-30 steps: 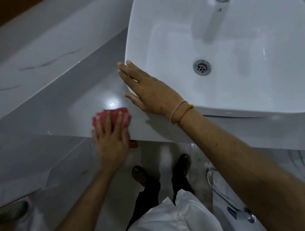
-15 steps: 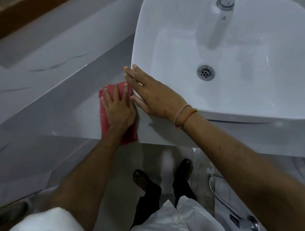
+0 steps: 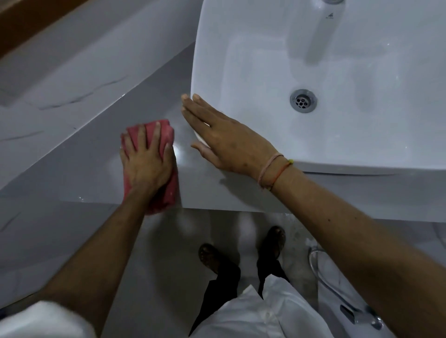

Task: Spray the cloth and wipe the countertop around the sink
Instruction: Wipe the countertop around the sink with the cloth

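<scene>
My left hand (image 3: 147,166) lies flat on the red cloth (image 3: 166,135), palm down, its fingers (image 3: 155,135) spread wide and pressing the fabric onto the grey bench (image 3: 96,164) rather than curling round it. The cloth sits on the bench to the left of the sink (image 3: 362,144), apart from the basin wall, and its near end hangs just over the bench's front edge beneath my wrist. A bright glare spot shows on the glossy surface just to the right of the cloth.

My right hand (image 3: 229,142) is open too, fingers straight and held close together, holding nothing. It rests against the sink's front-left corner, with the fingertips pointing away from me along the basin's left wall and the thumb stretched out toward the cloth. Two thin thread bands (image 3: 274,171), one pinkish and one orange, circle that wrist.

The white basin stands on top of the bench, with a metal drain (image 3: 303,100) in its floor. The base of a tap (image 3: 330,1) just shows at the top edge of the view. Behind the bench to the left runs a pale marble-veined wall (image 3: 60,79).

Below the bench edge I can see the glossy floor (image 3: 156,253), my dark trousers and shoes (image 3: 275,238), the white hem of my shirt (image 3: 253,316), and a chrome hose with a spray head (image 3: 357,313) lying at the lower right.
</scene>
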`<state>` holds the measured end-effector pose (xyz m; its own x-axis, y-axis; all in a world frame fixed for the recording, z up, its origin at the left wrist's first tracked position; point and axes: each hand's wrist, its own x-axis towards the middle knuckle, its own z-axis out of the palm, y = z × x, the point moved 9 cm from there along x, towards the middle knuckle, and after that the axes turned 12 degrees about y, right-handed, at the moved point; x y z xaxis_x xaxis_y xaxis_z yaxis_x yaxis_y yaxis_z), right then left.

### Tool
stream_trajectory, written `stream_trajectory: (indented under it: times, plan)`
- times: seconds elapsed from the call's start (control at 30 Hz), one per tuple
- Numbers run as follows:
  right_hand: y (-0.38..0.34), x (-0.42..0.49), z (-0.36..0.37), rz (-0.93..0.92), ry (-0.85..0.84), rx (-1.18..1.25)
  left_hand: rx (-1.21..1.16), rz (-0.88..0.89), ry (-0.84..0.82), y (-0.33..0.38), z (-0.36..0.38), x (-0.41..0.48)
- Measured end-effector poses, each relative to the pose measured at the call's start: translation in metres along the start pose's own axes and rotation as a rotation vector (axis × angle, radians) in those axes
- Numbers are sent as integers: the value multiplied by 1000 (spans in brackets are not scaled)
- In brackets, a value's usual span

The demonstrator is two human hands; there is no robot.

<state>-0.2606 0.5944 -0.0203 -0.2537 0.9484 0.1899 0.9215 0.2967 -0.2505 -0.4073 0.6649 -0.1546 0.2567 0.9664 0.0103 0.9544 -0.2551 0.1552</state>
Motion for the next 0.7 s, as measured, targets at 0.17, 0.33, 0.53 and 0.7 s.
stream_trajectory:
  times: [0.17,0.33,0.53,0.7]
  plan:
    - [1,1,1,15,-8,16,-37,11,8,50,4,15]
    - [0,0,0,-13,-9,-28,-79,152,17,85,7,-32]
    - [0,-1,0,-5,-14,24,-35,124,6,26,2,-48]
    - [0,-1,-1,-2,-11,41,67,-148,59,-93,-16,-40]
